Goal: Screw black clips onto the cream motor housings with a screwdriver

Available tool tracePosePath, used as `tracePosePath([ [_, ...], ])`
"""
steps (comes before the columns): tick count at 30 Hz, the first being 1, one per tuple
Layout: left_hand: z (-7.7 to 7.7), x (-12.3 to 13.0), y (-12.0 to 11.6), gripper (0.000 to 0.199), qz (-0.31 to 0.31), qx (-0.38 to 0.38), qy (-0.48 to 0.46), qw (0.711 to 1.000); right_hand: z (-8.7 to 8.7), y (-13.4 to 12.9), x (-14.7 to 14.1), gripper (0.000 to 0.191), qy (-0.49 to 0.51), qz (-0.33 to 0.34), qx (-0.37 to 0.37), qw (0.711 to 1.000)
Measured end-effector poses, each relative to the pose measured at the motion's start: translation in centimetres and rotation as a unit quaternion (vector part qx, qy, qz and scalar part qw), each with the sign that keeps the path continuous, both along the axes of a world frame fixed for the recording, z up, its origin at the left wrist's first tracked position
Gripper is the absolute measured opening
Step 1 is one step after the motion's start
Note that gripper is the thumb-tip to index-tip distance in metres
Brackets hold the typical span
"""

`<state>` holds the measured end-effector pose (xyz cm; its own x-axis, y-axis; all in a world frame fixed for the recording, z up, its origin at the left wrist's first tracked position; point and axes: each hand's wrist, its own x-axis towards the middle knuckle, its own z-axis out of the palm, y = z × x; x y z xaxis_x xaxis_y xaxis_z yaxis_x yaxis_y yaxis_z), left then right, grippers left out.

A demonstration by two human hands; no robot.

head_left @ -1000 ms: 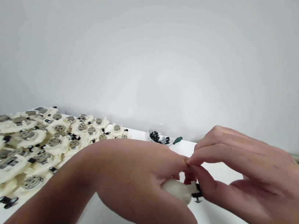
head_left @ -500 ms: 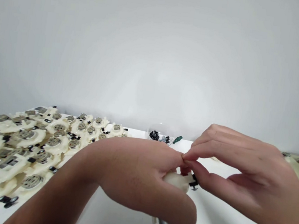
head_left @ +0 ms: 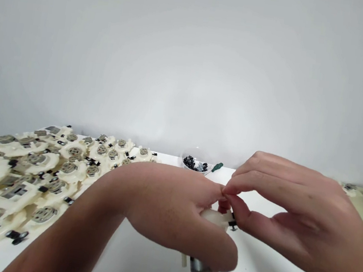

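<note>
Wrapped round a cream plastic motor housing [head_left: 213, 216] is my left hand [head_left: 174, 211], its back toward me and covering most of the part. Below my left thumb shows the silvery metal can of a motor [head_left: 200, 268], with thin pins sticking out. A small black fitting with a metal screw [head_left: 232, 224] sits at the housing's right end. Thumb and forefinger of my right hand [head_left: 289, 205] are pinched together beside the left fingertips, just above that fitting. Whatever lies between them is hidden.
Many similar cream housings with grey round inserts [head_left: 36, 159] cover the table's left side. A clear bowl [head_left: 194, 164] of small black and silvery pieces stands by the wall, next to a green-handled tool [head_left: 217, 167]. A yellowish surface [head_left: 360, 206] lies far right.
The view has shifted slightly, so the housings on the left sit a little further right. My two hands keep nearly the same hold, and the motor end shows a bit more.
</note>
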<state>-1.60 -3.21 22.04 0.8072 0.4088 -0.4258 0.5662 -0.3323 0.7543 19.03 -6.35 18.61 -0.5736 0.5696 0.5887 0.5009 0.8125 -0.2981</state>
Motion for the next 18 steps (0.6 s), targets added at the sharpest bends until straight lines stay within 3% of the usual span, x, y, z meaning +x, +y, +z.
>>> tracePosePath([
  [18, 0.22, 0.07, -0.75, 0.016, 0.021, -0.015, -0.012, 1.000, 0.37, -0.37, -0.26, 0.019, 0.040, 0.016, -0.014, 0.999],
])
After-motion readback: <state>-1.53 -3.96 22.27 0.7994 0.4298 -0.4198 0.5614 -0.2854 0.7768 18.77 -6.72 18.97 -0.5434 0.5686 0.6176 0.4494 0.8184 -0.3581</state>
